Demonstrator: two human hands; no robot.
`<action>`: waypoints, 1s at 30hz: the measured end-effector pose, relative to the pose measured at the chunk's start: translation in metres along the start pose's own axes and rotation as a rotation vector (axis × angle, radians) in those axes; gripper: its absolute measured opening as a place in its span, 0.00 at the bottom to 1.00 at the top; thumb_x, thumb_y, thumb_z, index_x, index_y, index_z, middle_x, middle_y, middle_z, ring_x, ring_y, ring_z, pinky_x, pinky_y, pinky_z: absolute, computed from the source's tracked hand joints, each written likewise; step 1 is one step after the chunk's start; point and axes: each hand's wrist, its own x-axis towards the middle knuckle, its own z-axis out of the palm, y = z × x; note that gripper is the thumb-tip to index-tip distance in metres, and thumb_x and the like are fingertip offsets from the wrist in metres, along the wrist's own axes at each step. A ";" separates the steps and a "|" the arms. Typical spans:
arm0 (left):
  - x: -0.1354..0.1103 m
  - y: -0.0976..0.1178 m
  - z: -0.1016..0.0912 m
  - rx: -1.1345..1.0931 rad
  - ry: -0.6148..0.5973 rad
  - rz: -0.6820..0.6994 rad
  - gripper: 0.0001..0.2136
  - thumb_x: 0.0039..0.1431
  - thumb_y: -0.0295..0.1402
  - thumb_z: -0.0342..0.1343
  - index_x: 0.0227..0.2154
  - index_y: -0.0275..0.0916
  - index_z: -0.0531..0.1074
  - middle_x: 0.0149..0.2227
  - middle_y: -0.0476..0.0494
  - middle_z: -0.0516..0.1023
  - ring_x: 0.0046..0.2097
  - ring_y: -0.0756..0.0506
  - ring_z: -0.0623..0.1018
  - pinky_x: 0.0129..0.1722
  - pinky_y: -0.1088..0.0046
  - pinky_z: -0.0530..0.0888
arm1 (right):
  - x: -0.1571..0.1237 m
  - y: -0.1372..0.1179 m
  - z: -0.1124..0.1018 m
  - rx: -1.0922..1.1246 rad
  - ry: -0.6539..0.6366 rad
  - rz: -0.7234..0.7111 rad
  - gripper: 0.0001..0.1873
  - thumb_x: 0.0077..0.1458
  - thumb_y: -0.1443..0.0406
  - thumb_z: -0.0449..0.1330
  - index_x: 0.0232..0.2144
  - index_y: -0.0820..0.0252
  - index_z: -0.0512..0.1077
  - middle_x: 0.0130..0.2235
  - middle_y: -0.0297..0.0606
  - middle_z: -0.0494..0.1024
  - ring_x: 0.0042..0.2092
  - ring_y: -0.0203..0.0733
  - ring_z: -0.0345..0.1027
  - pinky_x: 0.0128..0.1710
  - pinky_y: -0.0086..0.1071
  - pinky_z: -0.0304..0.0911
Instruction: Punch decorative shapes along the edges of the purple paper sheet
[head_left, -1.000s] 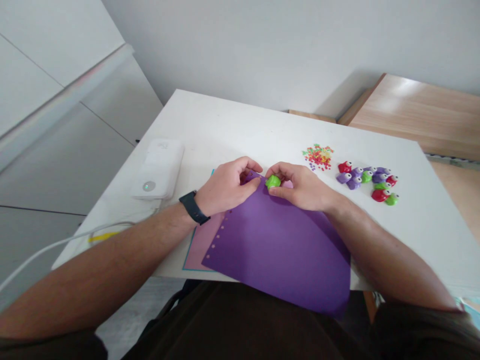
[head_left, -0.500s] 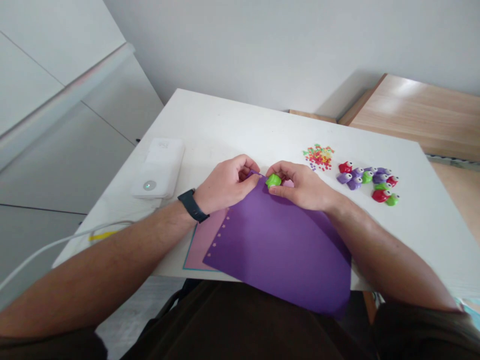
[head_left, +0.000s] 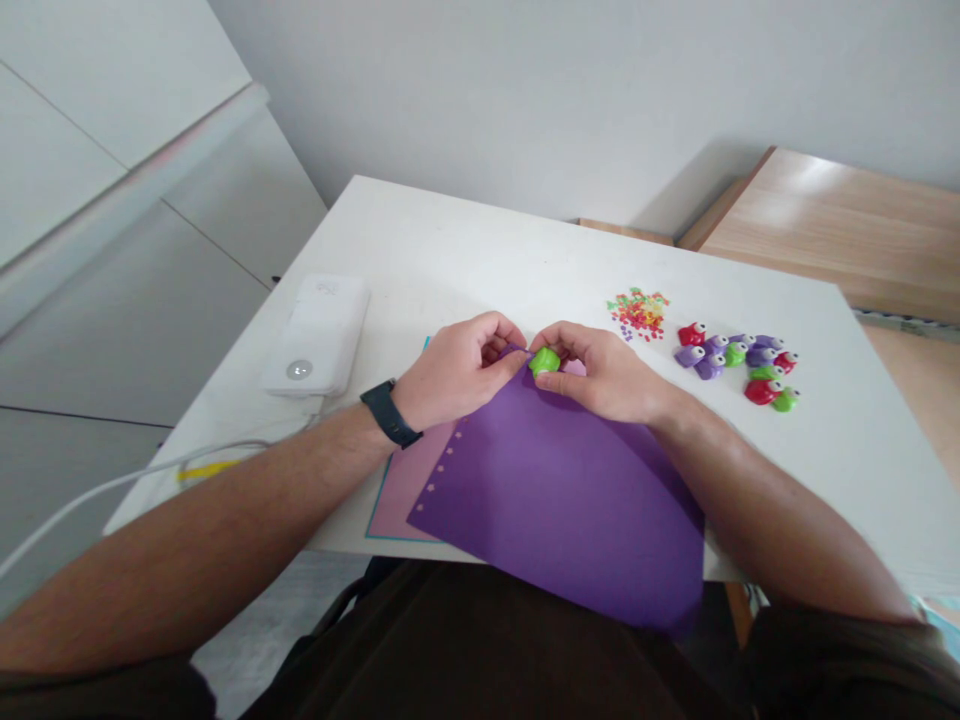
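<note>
A purple paper sheet (head_left: 562,500) lies on the white table (head_left: 465,250) and hangs over its near edge; a row of punched holes runs along its left side. My left hand (head_left: 457,370), a dark watch on its wrist, pinches the sheet's far corner. My right hand (head_left: 607,375) is closed round a small green punch (head_left: 545,361) set on that same corner. The two hands nearly touch.
A pink sheet with a teal border (head_left: 401,490) lies under the purple one. Several red, purple and green punches (head_left: 739,362) cluster at the right, beside a heap of coloured paper bits (head_left: 639,310). A white device (head_left: 319,335) with a cable sits left. A wooden surface (head_left: 840,220) stands behind.
The hands and the green punch have shifted very slightly along the sheet's far corner; the grip is unchanged.
</note>
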 end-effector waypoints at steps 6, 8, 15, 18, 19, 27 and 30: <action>0.000 -0.001 0.001 -0.014 0.004 0.005 0.09 0.62 0.39 0.58 0.40 0.40 0.73 0.34 0.47 0.80 0.35 0.48 0.79 0.36 0.71 0.74 | 0.000 0.000 0.001 -0.020 0.005 -0.007 0.15 0.56 0.64 0.63 0.46 0.60 0.74 0.38 0.36 0.80 0.38 0.39 0.71 0.42 0.34 0.65; 0.000 -0.002 0.002 -0.026 0.001 0.006 0.09 0.63 0.39 0.58 0.40 0.39 0.73 0.35 0.47 0.81 0.35 0.48 0.79 0.36 0.71 0.74 | 0.000 0.000 0.001 -0.020 0.007 -0.011 0.15 0.56 0.64 0.63 0.46 0.60 0.74 0.38 0.36 0.80 0.38 0.39 0.71 0.42 0.34 0.65; 0.001 -0.002 0.002 -0.036 -0.009 0.005 0.09 0.63 0.39 0.58 0.40 0.39 0.74 0.35 0.46 0.81 0.36 0.48 0.79 0.37 0.71 0.74 | 0.000 0.000 0.002 -0.032 0.015 -0.020 0.14 0.56 0.65 0.63 0.46 0.59 0.74 0.38 0.35 0.80 0.39 0.39 0.71 0.43 0.34 0.65; 0.001 -0.002 0.002 -0.032 -0.011 0.007 0.09 0.63 0.39 0.58 0.40 0.39 0.74 0.35 0.47 0.81 0.36 0.48 0.78 0.37 0.71 0.74 | 0.000 0.000 0.003 -0.032 0.017 -0.022 0.14 0.55 0.65 0.63 0.46 0.60 0.74 0.38 0.35 0.80 0.39 0.39 0.72 0.42 0.34 0.65; 0.001 -0.003 0.002 -0.030 -0.012 0.009 0.09 0.63 0.38 0.58 0.40 0.39 0.74 0.35 0.47 0.81 0.35 0.48 0.78 0.37 0.72 0.74 | 0.000 0.000 0.004 -0.032 0.018 -0.019 0.14 0.55 0.65 0.63 0.46 0.60 0.74 0.38 0.35 0.80 0.39 0.39 0.72 0.42 0.33 0.65; 0.001 -0.004 0.002 -0.016 -0.018 0.023 0.08 0.64 0.38 0.58 0.40 0.39 0.74 0.34 0.47 0.80 0.35 0.49 0.78 0.36 0.72 0.73 | 0.001 0.001 0.007 -0.052 0.048 -0.013 0.13 0.55 0.66 0.63 0.45 0.59 0.75 0.36 0.34 0.80 0.37 0.39 0.71 0.41 0.33 0.64; 0.001 -0.004 0.003 -0.025 -0.020 0.021 0.08 0.64 0.38 0.58 0.40 0.39 0.74 0.35 0.48 0.80 0.35 0.49 0.78 0.36 0.72 0.73 | 0.001 0.001 0.007 -0.055 0.054 -0.014 0.13 0.55 0.66 0.64 0.44 0.59 0.75 0.36 0.34 0.80 0.37 0.39 0.71 0.40 0.33 0.64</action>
